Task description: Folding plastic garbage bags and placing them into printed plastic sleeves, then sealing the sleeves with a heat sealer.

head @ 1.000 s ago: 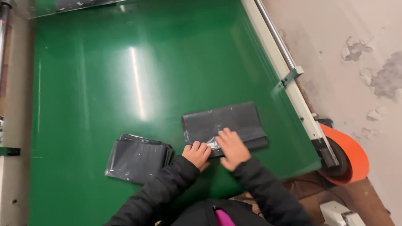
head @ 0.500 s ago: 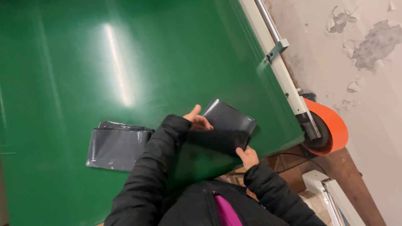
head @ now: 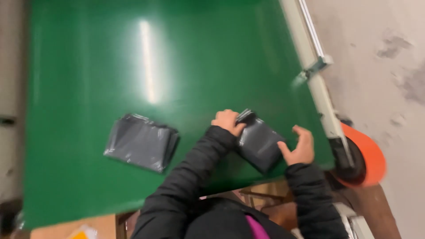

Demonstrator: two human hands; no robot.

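Note:
A folded dark grey plastic bag (head: 259, 142) lies on the green table (head: 133, 57) near its front right corner. My left hand (head: 228, 121) grips the bag's far left corner, fingers curled on it. My right hand (head: 299, 146) is at the bag's right edge, fingers spread and touching it. Both arms wear black sleeves. A second dark grey bag (head: 141, 141), flat and wrinkled, rests to the left, apart from both hands.
A pale metal rail (head: 310, 66) runs along the table's right edge. An orange wheel (head: 367, 157) sits at the right corner, above a stained concrete floor (head: 376, 53). A brown cardboard edge (head: 66, 225) shows at the bottom left.
The bag was lifted and turned half a second ago; now it lies smaller on the table. My left hand moved to its far corner and my right hand came up to its right edge.

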